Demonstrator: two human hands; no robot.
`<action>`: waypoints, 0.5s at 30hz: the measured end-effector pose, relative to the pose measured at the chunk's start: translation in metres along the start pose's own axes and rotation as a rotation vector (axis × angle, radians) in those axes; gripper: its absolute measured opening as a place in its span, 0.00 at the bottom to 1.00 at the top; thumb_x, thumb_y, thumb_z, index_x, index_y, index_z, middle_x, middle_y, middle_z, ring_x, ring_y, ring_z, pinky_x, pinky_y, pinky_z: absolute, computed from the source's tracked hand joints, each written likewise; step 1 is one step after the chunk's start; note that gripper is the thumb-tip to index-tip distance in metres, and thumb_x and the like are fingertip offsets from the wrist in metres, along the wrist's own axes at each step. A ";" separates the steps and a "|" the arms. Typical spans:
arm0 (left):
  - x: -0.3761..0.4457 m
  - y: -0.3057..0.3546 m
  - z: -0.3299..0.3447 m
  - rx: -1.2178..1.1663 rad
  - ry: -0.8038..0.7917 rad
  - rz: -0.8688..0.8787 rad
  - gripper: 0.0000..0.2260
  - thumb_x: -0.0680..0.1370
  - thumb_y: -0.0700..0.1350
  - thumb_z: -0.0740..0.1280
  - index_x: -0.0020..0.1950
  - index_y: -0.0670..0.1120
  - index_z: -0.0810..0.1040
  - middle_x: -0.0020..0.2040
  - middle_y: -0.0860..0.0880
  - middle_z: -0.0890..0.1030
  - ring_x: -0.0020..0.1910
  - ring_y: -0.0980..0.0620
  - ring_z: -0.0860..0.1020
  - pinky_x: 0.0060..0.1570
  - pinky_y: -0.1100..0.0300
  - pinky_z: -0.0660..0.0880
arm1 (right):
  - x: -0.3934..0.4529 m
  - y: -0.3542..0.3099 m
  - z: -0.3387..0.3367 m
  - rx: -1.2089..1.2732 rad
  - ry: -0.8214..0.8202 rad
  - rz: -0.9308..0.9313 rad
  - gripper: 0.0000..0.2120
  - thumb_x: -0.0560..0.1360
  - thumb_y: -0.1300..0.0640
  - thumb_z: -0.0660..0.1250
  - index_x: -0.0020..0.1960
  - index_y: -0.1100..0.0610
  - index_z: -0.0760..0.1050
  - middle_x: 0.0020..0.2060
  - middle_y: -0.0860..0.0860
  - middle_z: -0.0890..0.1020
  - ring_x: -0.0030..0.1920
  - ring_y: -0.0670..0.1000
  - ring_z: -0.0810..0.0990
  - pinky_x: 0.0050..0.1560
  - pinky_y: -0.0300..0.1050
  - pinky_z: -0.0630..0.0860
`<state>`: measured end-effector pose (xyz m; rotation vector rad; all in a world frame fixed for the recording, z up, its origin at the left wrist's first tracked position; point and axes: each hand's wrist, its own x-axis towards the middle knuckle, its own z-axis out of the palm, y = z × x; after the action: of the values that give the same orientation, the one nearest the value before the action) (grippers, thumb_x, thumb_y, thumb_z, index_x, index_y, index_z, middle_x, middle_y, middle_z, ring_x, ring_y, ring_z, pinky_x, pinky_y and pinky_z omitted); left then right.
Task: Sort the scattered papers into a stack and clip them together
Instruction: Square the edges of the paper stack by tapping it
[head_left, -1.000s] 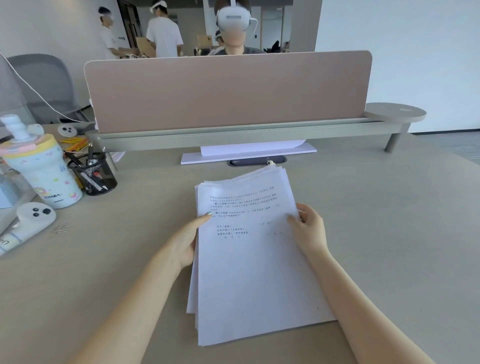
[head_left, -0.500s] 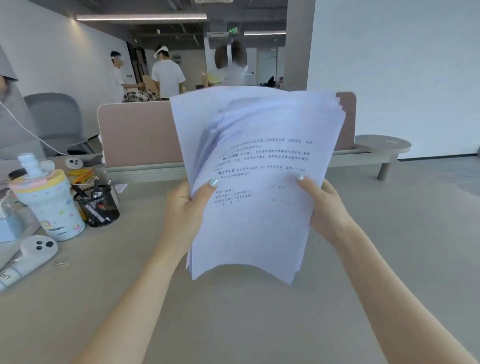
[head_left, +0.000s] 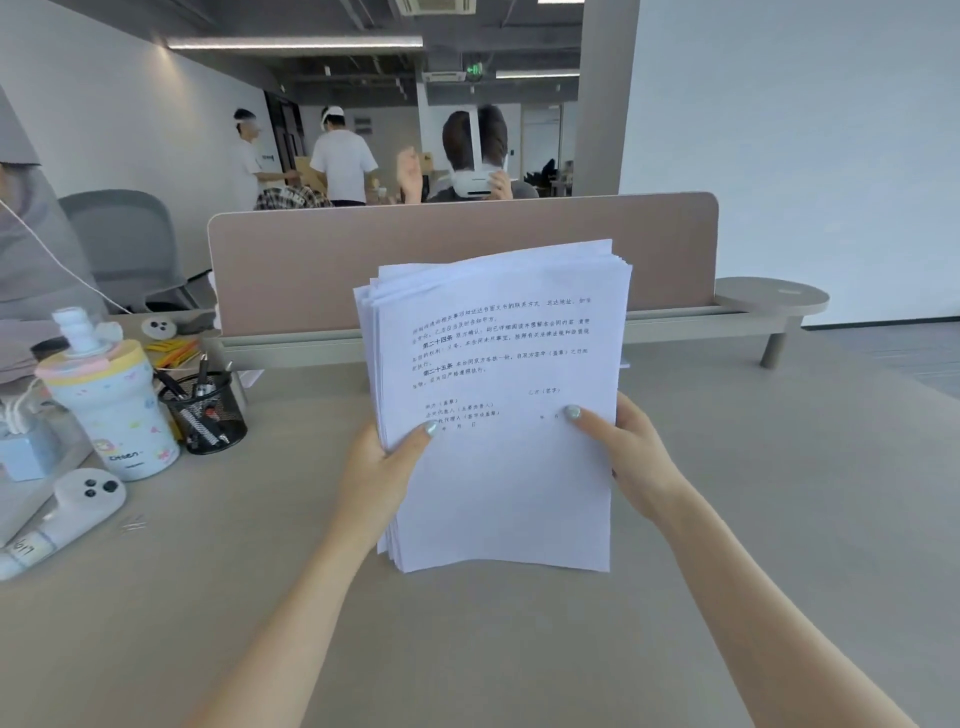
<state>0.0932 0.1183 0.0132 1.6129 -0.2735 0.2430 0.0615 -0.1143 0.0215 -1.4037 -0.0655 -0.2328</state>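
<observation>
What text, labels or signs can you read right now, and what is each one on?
"第二十四条" and "第二十五条": bold headings on the top sheet of the paper stack, held by the left hand and right hand; the smaller print is too blurred to read.
"Otten", roughly: on the patterned bottle.
Handwritten label on the white controller: unclear.
Green exit sign: too small to read.

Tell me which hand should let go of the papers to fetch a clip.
Probably left. Both hands, left and right, hold the papers upright, and the small clips lie on the desk at the left.
</observation>
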 end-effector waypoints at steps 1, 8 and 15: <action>-0.001 0.000 0.002 -0.003 0.017 0.025 0.07 0.75 0.47 0.69 0.51 0.58 0.78 0.46 0.63 0.83 0.48 0.64 0.81 0.49 0.61 0.76 | 0.000 0.000 0.001 -0.012 0.014 -0.020 0.10 0.76 0.60 0.67 0.57 0.53 0.78 0.51 0.49 0.85 0.50 0.52 0.84 0.42 0.42 0.80; 0.001 0.016 0.012 -0.242 0.135 0.138 0.07 0.76 0.42 0.67 0.50 0.53 0.80 0.46 0.59 0.84 0.48 0.61 0.82 0.43 0.68 0.77 | -0.002 -0.021 0.012 -0.033 0.107 -0.219 0.02 0.75 0.59 0.68 0.45 0.54 0.80 0.40 0.46 0.86 0.43 0.48 0.84 0.41 0.42 0.80; 0.015 -0.006 0.003 -0.157 -0.037 -0.053 0.08 0.75 0.46 0.69 0.54 0.54 0.79 0.50 0.57 0.84 0.53 0.54 0.82 0.51 0.56 0.77 | 0.018 -0.040 0.001 -0.143 0.001 -0.186 0.11 0.75 0.60 0.68 0.57 0.55 0.77 0.52 0.47 0.84 0.52 0.47 0.83 0.48 0.41 0.78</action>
<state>0.1094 0.1154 0.0123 1.4684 -0.2709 0.1478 0.0712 -0.1220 0.0641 -1.5412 -0.1823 -0.3985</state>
